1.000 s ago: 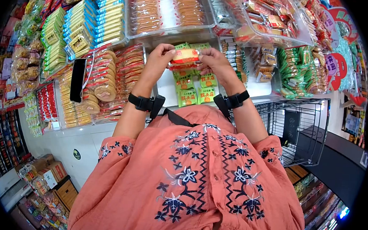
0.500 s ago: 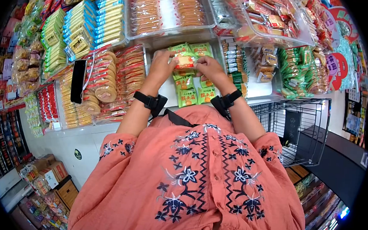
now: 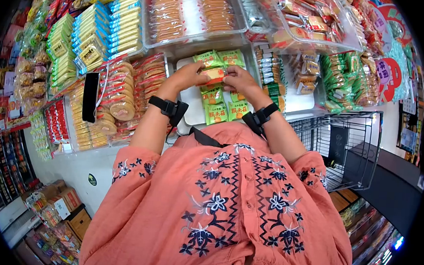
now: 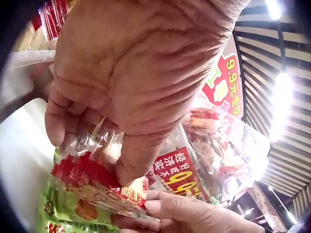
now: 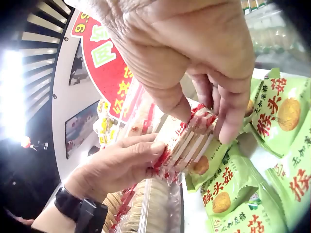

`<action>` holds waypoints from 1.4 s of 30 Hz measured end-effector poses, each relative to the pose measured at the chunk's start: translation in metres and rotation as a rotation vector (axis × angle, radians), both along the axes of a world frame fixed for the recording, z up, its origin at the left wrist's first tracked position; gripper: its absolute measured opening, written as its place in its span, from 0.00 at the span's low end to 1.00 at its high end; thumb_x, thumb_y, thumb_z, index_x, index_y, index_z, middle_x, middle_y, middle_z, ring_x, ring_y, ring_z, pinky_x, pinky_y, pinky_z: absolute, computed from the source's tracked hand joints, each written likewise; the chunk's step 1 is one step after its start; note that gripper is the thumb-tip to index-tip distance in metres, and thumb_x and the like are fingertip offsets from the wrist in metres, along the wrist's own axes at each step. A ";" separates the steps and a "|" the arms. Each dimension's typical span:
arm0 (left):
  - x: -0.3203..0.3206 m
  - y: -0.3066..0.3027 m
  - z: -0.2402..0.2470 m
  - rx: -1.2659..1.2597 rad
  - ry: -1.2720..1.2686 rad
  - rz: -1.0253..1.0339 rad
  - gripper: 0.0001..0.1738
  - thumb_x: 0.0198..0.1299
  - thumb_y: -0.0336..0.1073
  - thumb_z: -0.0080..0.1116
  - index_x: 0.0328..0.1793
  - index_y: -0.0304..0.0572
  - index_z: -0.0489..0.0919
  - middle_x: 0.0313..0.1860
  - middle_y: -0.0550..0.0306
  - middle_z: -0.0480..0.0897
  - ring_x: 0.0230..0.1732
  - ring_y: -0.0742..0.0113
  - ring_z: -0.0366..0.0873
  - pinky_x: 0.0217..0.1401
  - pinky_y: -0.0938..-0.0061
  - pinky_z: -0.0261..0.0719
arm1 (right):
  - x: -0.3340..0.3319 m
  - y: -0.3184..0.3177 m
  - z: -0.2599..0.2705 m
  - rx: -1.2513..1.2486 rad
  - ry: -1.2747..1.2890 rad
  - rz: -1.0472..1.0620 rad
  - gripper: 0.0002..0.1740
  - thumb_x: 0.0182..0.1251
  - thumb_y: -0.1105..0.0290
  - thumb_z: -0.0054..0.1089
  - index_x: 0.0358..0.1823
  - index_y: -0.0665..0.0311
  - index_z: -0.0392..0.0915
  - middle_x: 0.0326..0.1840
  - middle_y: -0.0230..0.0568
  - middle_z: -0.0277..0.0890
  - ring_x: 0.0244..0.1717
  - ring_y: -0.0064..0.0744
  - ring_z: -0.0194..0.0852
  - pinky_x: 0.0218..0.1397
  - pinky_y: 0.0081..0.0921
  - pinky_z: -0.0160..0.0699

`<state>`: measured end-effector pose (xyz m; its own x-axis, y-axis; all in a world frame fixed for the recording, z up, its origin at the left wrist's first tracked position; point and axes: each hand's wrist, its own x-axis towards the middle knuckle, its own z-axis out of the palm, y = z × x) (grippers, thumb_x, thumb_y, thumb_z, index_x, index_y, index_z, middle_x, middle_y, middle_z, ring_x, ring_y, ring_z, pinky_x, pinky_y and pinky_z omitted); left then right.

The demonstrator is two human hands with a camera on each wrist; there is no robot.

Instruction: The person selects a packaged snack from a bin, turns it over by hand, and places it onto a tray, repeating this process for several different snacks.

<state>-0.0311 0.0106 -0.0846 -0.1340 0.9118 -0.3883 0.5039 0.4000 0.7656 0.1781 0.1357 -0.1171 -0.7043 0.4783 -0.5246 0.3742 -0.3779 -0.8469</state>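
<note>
Both hands hold a small stack of red-and-cream wrapped snacks (image 3: 212, 75) over a white tray (image 3: 192, 106) with green snack packets (image 3: 217, 113). The left hand (image 3: 188, 76) pinches its left end and the right hand (image 3: 242, 82) its right end. In the left wrist view the left hand (image 4: 131, 73) has its thumb on the stack (image 4: 97, 187), with the right fingertips at the near end. In the right wrist view the right hand (image 5: 189, 58) grips the stack (image 5: 184, 141) between thumb and fingers, above the green packets (image 5: 223, 189).
Clear bins of wrapped biscuits (image 3: 122, 90) lie to the left, with a phone (image 3: 90, 97) over them. Behind is a raised bin (image 3: 193, 39); more packaged snacks (image 3: 343, 82) are on the right. A black wire cart (image 3: 337, 145) stands at the right.
The hands and the red-and-cream stack have come down and closer to the green packets. The stack remains held from both ends.
</note>
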 end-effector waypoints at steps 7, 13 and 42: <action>0.009 -0.001 0.011 -0.054 -0.057 -0.084 0.30 0.53 0.43 0.70 0.55 0.26 0.78 0.50 0.40 0.82 0.44 0.58 0.82 0.50 0.66 0.80 | 0.008 0.007 0.021 -0.075 0.131 0.031 0.26 0.66 0.72 0.63 0.65 0.71 0.71 0.57 0.43 0.75 0.51 0.30 0.81 0.53 0.26 0.85; 0.017 -0.014 0.060 0.153 0.066 0.050 0.31 0.53 0.44 0.72 0.58 0.30 0.77 0.47 0.46 0.79 0.52 0.59 0.78 0.57 0.65 0.77 | -0.011 0.010 0.080 0.081 0.284 -0.016 0.26 0.67 0.70 0.61 0.65 0.71 0.71 0.61 0.43 0.74 0.60 0.30 0.76 0.60 0.28 0.82; -0.115 0.182 0.087 -0.038 0.732 0.429 0.49 0.51 0.53 0.75 0.69 0.25 0.67 0.63 0.31 0.78 0.65 0.42 0.78 0.64 0.55 0.79 | -0.094 0.033 0.102 0.972 0.268 -0.169 0.16 0.63 0.80 0.56 0.54 0.68 0.75 0.48 0.53 0.76 0.43 0.51 0.81 0.48 0.40 0.80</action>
